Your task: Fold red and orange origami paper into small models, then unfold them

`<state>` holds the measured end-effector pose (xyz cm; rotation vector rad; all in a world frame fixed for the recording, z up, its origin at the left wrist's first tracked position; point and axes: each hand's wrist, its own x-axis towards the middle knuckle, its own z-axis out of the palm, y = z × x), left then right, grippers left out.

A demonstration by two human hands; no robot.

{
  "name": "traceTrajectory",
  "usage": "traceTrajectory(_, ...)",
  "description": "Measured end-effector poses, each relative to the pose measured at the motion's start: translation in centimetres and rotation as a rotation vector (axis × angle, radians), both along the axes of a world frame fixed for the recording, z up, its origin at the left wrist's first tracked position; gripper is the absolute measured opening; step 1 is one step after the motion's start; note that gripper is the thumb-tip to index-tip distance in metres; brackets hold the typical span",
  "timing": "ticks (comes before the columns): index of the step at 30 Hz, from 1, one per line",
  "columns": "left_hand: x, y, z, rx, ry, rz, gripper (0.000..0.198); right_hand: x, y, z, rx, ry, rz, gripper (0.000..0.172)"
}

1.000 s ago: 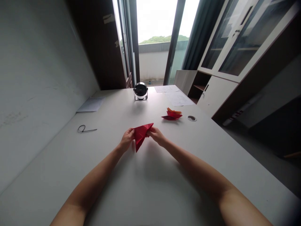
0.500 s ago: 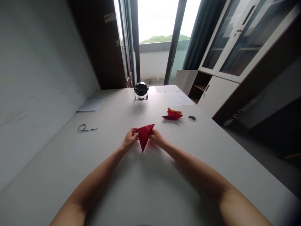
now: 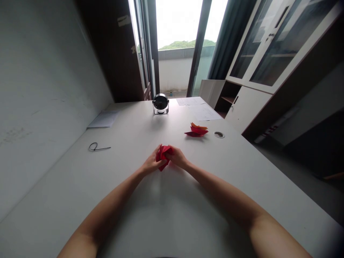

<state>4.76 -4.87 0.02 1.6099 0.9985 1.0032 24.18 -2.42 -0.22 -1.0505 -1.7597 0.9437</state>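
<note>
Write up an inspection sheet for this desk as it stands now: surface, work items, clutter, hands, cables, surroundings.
Surface: white table, with a round grommet hole.
Job's things: red folded paper, gathered small between the hands.
Clutter: folded paper pile, white sheets, small round fan.
Hands: left hand and right hand both grip the red folded paper.
Cables: black looped tie, lying left; nothing else seen.
Surroundings: wall left, glass door ahead, glass-fronted cabinet right.

Folded paper (image 3: 163,156) sat mid-tabletop (image 3: 166,215), between left hand (image 3: 152,165) and right hand (image 3: 177,157), touching both. Paper pile (image 3: 197,130) lay behind it, to the right, with the cable hole (image 3: 219,134) just right of the pile. Fan (image 3: 160,104) stood at far edge. Loose sheets (image 3: 202,113) lay toward far right corner, single sheet (image 3: 103,119) toward far left corner, cord loop (image 3: 98,147) near left edge.
</note>
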Motion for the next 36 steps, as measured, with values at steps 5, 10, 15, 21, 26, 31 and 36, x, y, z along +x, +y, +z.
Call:
traceTrajectory(5,0.3,0.1,0.2,-0.048,-0.118,0.079,0.069,-0.2,-0.1,0.1,0.008,-0.076,-0.035,0.012)
traceTrajectory(10,0.1,0.5,-0.2,-0.08,-0.12,0.134,0.06,-0.2,-0.1,0.4,0.021,-0.108,-0.071,0.011)
traceTrajectory(15,-0.2,0.6,-0.3,-0.04,-0.068,0.166,0.051,-0.2,-0.2,0.6,0.062,-0.133,-0.092,0.008)
traceTrajectory(21,-0.4,0.8,0.1,-0.061,-0.141,0.155,0.043,0.1,0.2,0.5,0.113,-0.109,-0.189,0.01)
traceTrajectory(26,-0.5,0.9,0.3,-0.137,-0.192,0.138,0.045,0.5,0.4,0.5,0.107,-0.082,-0.261,0.012)
traceTrajectory(31,-0.5,1.1,0.5,-0.326,-0.313,0.088,0.048,0.5,0.3,0.7,0.104,-0.063,-0.266,0.013)
traceTrajectory(36,-0.6,1.1,0.4,-0.423,-0.342,0.121,0.066,0.2,-0.1,0.8,0.06,-0.068,-0.154,0.019)
